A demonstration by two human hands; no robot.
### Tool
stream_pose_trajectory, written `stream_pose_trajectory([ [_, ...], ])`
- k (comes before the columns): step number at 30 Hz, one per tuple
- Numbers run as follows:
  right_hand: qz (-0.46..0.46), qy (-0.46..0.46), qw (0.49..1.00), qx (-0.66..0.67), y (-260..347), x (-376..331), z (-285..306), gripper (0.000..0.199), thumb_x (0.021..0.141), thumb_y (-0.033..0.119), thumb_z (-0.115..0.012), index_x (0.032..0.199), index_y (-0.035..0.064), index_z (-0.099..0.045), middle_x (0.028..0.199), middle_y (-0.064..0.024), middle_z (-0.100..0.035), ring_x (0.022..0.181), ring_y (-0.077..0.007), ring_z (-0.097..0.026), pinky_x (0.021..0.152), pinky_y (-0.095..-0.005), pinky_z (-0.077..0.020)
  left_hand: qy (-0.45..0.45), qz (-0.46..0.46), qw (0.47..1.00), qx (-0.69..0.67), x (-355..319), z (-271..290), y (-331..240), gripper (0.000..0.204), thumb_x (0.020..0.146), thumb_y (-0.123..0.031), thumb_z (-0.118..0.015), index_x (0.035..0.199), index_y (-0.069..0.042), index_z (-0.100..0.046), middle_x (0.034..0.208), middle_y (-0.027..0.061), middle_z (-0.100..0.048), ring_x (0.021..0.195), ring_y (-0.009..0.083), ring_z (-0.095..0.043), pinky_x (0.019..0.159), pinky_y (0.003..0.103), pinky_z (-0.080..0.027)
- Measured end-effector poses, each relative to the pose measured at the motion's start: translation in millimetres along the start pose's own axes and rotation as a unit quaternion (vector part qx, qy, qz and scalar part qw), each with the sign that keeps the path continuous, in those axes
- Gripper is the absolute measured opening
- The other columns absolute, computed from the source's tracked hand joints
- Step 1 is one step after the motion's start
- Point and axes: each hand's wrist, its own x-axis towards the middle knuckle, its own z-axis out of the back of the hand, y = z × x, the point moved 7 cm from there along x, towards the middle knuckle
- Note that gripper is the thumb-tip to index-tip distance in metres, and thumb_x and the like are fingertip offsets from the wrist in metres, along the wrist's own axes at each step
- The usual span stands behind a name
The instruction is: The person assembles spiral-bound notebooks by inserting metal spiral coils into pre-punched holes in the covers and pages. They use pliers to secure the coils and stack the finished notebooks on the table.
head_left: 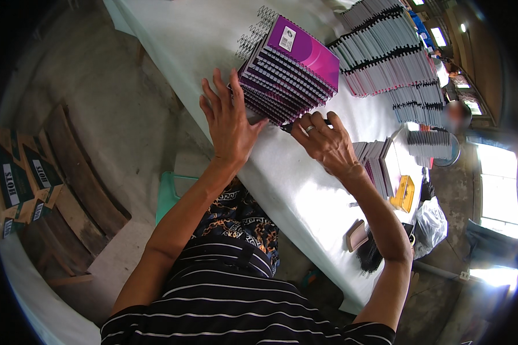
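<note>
A stack of purple spiral notebooks (311, 49) lies on the white-covered table, its coil-bound edges turned toward me. Loose wire coils (258, 33) stick out beyond the stack's far left side. My left hand (227, 118) is against the stack's left side, fingers spread and nothing gripped. At the near lower corner of the stack, my right hand (323, 140) is closed around a dark plier-like tool (286, 127). Its tip points at the lowest coils; the fingers hide most of it.
Tall stacks of bound books (385, 54) stand at the far right. Nearer are more notebooks (380, 164), a yellow tray (404, 194), a small box (357, 236) and a clear plastic bag (430, 227). On the left are a green stool (168, 195), cardboard boxes (26, 172) and wooden planks (80, 178).
</note>
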Motion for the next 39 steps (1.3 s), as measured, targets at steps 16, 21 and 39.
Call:
stream_pose_trajectory([
  [16, -0.103, 0.001, 0.994, 0.020, -7, -1, 26, 0.029, 0.078, 0.016, -0.072, 0.105, 0.0107, -0.060, 0.101, -0.0019, -0.060, 0.104, -0.0160, -0.051, 0.095, -0.0382, -0.0391, -0.007, -0.015, 1.000, -0.020, 7, 5, -5, 0.118, 0.065, -0.049, -0.081, 0.150, -0.003, -0.013, 0.154, 0.0280, -0.013, 0.141, 0.0538, -0.009, 0.110, 0.063, -0.018],
  [21, -0.021, 0.005, 1.000, -0.006, -3, 3, 17, 0.034, 0.078, 0.014, -0.070, 0.109, 0.0128, -0.056, 0.107, 0.0026, -0.059, 0.110, -0.0142, -0.048, 0.097, -0.0348, -0.0378, -0.007, -0.009, 1.000, -0.025, 8, 4, -5, 0.121, 0.062, -0.041, -0.086, 0.150, -0.003, -0.012, 0.154, 0.0274, -0.013, 0.141, 0.0532, -0.009, 0.110, 0.062, -0.019],
  [39, -0.179, 0.122, 0.976, 0.010, 2, 8, 7, 0.026, 0.081, 0.024, -0.064, 0.093, 0.0016, -0.063, 0.084, -0.0109, -0.061, 0.086, -0.0254, -0.059, 0.074, -0.0421, -0.0454, -0.040, -0.031, 0.998, -0.024, 7, 2, -7, 0.113, 0.072, -0.069, -0.063, 0.150, -0.001, -0.018, 0.155, 0.0241, -0.018, 0.142, 0.0500, -0.013, 0.112, 0.058, -0.017],
])
